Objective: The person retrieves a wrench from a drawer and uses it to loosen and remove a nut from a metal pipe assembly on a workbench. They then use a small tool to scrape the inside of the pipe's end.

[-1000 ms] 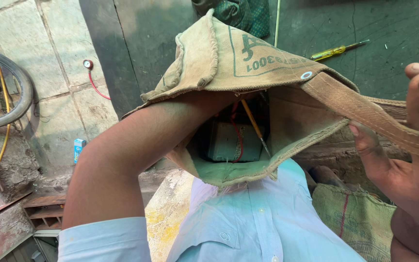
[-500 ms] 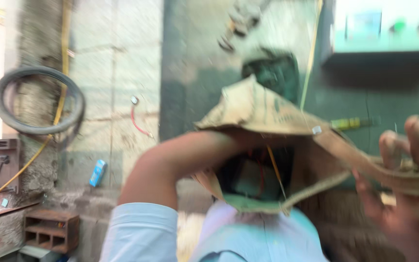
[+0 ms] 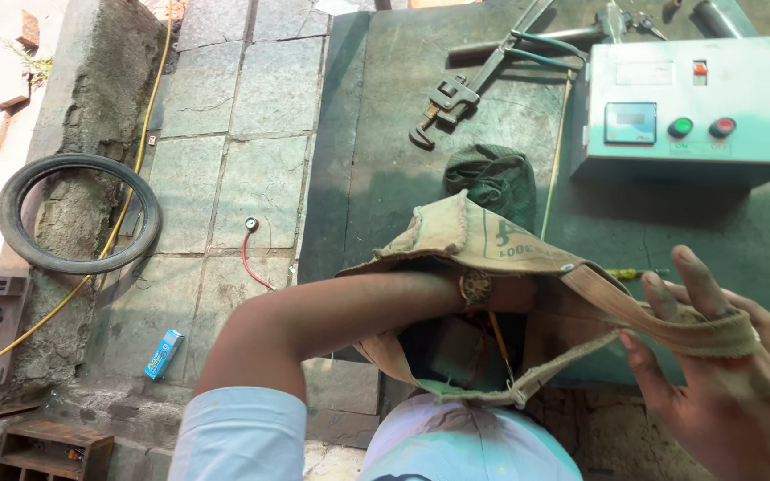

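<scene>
A tan canvas tool bag (image 3: 483, 236) rests against the edge of a dark green workbench (image 3: 385, 134), its mouth held wide. My left hand (image 3: 510, 292) reaches deep into the bag past the wrist, so its fingers are hidden; a round watch shows on the wrist. My right hand (image 3: 715, 374) is at the lower right with the bag's strap (image 3: 661, 312) looped over its spread fingers, pulling the bag open. Inside the bag I see a dark block-like object (image 3: 456, 352) and a thin yellow-handled tool (image 3: 498, 343).
On the bench lie a pipe wrench (image 3: 456, 89), a green cloth bundle (image 3: 492, 178), pliers, and a grey control box (image 3: 697, 98) with green and red buttons. On the stone floor to the left are a tyre (image 3: 77, 214), a yellow cable, a small blue packet (image 3: 162, 354) and a red-wired probe.
The view has tilted up and back, bringing the bench top, wrench and control box into sight. My left hand stays inside the bag and my right hand still holds the strap.
</scene>
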